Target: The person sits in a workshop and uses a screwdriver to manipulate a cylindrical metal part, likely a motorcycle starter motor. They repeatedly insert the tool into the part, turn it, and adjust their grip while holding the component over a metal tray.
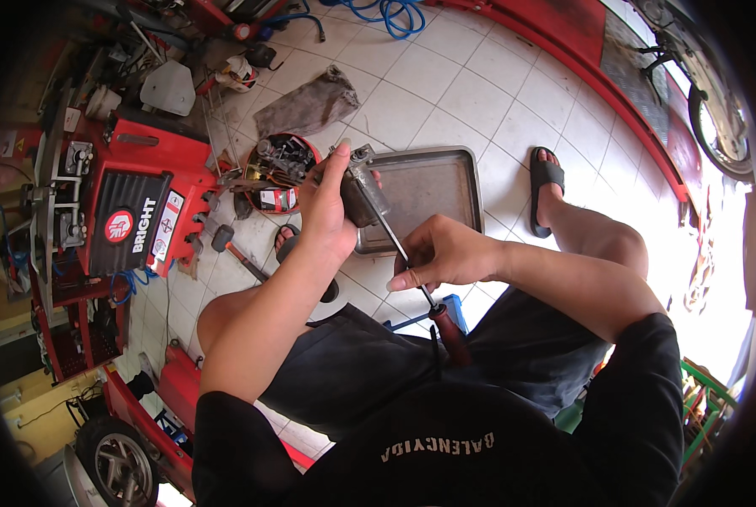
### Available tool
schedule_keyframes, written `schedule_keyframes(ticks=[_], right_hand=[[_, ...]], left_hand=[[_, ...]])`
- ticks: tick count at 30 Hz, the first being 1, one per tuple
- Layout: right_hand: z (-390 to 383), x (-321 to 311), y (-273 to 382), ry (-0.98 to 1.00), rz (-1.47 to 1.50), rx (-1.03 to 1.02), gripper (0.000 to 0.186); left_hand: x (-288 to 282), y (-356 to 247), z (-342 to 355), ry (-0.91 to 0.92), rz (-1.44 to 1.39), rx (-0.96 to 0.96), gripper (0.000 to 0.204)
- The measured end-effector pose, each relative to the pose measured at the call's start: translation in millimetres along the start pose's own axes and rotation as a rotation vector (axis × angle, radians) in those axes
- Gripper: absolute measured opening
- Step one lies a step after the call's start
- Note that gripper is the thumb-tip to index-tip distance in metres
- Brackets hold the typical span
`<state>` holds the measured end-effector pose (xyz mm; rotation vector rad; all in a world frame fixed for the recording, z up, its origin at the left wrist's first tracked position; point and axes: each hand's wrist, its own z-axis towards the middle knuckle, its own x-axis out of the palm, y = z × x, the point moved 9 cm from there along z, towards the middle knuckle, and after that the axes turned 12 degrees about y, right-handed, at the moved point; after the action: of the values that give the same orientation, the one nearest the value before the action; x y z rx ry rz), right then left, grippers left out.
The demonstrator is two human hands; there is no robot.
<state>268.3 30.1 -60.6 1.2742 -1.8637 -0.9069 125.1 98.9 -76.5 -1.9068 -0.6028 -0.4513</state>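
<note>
My left hand (325, 198) holds a grey metal cylinder-shaped part (365, 193) upright, fingers wrapped round it, above a shallow metal tray (472, 194). A long screwdriver (451, 331) with a dark red handle runs from my lap up to the part, its shaft meeting the part's lower end. My right hand (441, 253) pinches that shaft partway along with thumb and fingers. The handle points down toward my thighs, below my right hand.
A red machine (137, 144) and cart crowd the left, near a hammer (223, 238), a bowl of parts (281, 156) and a grimy cloth (306, 106). Blue hose (386, 17) lies at the top. A red lift rail (564, 80) with a motorcycle wheel (716, 135) is right.
</note>
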Motion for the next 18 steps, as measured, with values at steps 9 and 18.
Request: schedule_keyframes(ticks=[9, 18], right_hand=[[0.7, 16.6, -0.2, 0.105, 0.438, -0.173, 0.034], [2.7, 5.7, -6.3, 0.053, 0.225, -0.076, 0.026]], left_hand=[[1.1, -1.9, 0.6, 0.022, 0.02, 0.046, 0.042], [-4.9, -10.3, 2.4, 0.011, 0.09, 0.117, 0.044]])
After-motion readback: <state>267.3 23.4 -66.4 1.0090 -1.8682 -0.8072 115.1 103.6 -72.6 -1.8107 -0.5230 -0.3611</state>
